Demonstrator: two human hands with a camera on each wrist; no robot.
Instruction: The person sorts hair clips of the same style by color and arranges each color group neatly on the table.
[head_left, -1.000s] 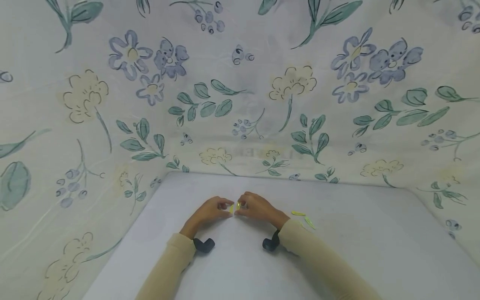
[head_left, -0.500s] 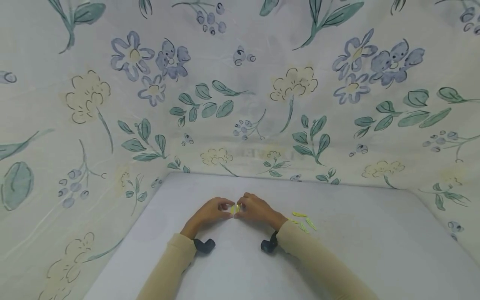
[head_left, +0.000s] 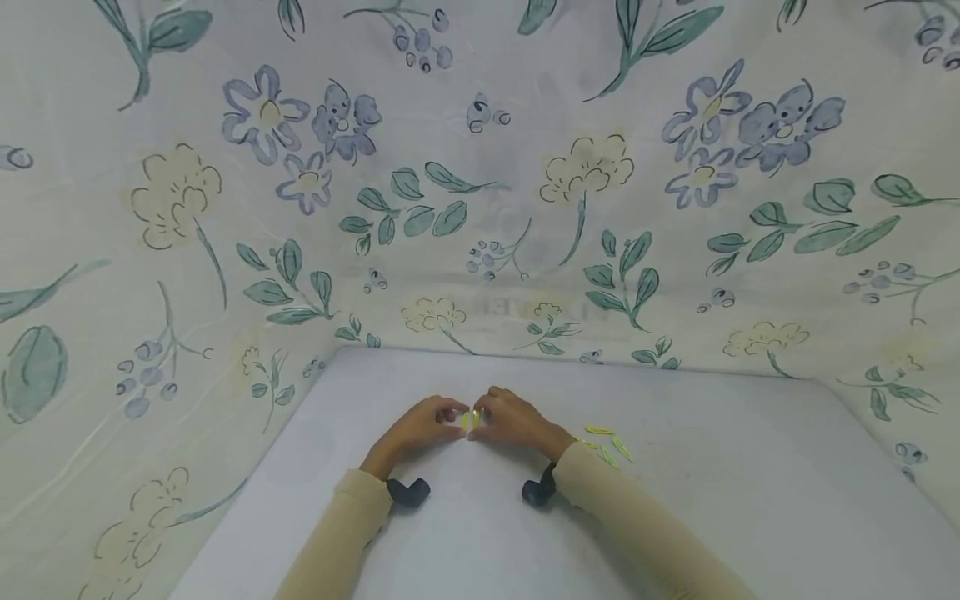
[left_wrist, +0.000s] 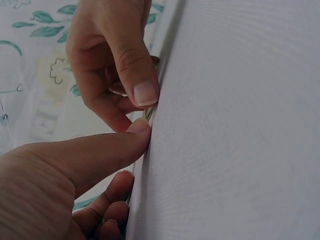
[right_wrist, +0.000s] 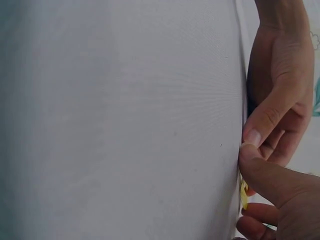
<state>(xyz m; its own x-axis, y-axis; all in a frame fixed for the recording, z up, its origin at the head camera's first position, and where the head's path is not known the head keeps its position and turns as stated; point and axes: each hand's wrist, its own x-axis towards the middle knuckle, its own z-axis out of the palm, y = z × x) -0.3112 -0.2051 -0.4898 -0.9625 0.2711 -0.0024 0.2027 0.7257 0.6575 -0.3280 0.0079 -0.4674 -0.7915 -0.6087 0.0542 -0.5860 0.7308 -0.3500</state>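
Observation:
Both hands meet above the white table in the head view, fingertips almost touching. The left hand (head_left: 422,419) pinches a slim yellow piece (head_left: 464,419) between thumb and fingers. Facing it, the right hand (head_left: 516,419) pinches a second slim, shiny yellow piece (head_left: 476,418). Part of a yellow piece (right_wrist: 244,195) shows below the right thumb in the right wrist view; its exact kind is unclear. The left wrist view shows the thumbs close together, with only a sliver of yellow-green between them. Fingers hide most of both pieces.
Several similar slim yellow-green pieces (head_left: 598,429) lie on the white table (head_left: 735,483) beside the right wrist, partly hidden by the sleeve. A flower-printed cloth (head_left: 517,242) rises behind the table and along its sides. Dark camera mounts (head_left: 408,492) sit at both wrists.
Since one second ago, the two held pieces have come slightly closer together. The right forearm has shifted a little, uncovering more of the loose pieces. Over the last half second, almost nothing has moved.

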